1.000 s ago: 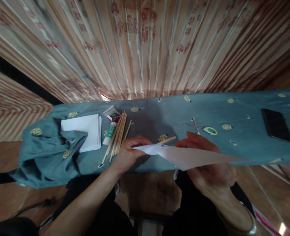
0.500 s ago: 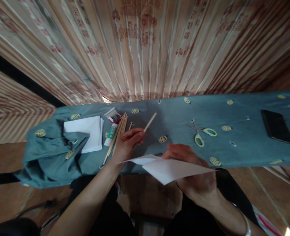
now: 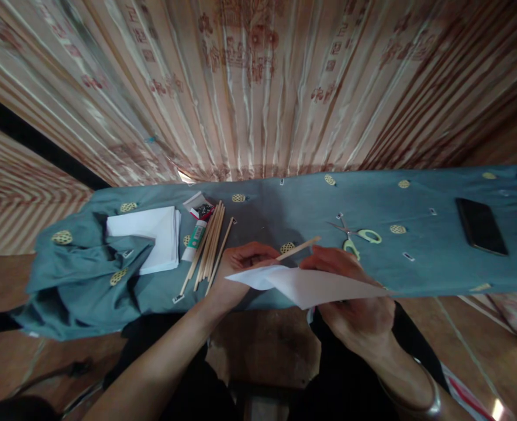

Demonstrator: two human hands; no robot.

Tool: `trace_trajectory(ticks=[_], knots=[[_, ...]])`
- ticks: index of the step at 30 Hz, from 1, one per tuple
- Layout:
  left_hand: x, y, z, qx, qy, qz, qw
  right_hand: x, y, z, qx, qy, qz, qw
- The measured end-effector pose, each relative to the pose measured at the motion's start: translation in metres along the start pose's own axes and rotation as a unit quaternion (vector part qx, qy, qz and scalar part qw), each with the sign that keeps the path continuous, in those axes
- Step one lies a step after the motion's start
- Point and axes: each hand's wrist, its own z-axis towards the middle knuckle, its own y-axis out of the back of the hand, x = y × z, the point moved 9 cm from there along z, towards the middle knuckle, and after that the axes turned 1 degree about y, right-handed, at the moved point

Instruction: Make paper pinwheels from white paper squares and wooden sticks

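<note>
My left hand is closed around a thin wooden stick, whose tip points to the right, close to the fingers of the other hand. In my right hand is a folded piece of white paper, gripped near its upper middle. The paper's folds stand out like wings to both sides, and its left part covers some of my left hand. Whether the stick touches the paper, I cannot tell. More wooden sticks lie just left of my left hand.
A green and white glue stick lies by a small open box of dark bits. Stacked white paper is at the left, partly under bunched cloth. Scissors with green handles and a black phone lie to the right.
My left hand has moved right and down toward the paper. The stick in it has swung from steeply upright to a flatter slant, its tip now near my right hand.
</note>
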Motion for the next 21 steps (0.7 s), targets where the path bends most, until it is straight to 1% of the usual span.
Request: trace_trajectory(ticks=[2,4,7,10,15,18,21], knots=[[-0.001,0.0,0.0,0.0,-0.004,0.014,1.0,0.001,0.002,0.001,0.0,0.003,-0.002,1.0],[-0.003,-0.001,-0.001,0.003,-0.011,0.038,0.999,0.001,0.006,0.001,-0.017,0.003,-0.003,1.0],[-0.011,-0.002,-0.003,0.003,-0.034,0.093,0.995,-0.002,0.012,0.001,-0.039,-0.021,-0.023,0.999],[-0.017,-0.003,-0.006,0.001,-0.05,0.131,0.99,-0.005,0.014,-0.001,-0.04,-0.042,-0.047,0.997],[-0.017,-0.001,-0.008,-0.016,-0.047,0.119,0.992,-0.004,0.016,-0.003,-0.051,-0.027,-0.045,0.997],[-0.015,-0.001,-0.007,-0.013,-0.044,0.11,0.993,-0.004,0.018,-0.002,-0.058,-0.026,-0.031,0.997],[-0.015,-0.001,-0.006,-0.005,-0.054,0.111,0.992,-0.006,0.016,-0.001,-0.044,-0.037,-0.024,0.998]])
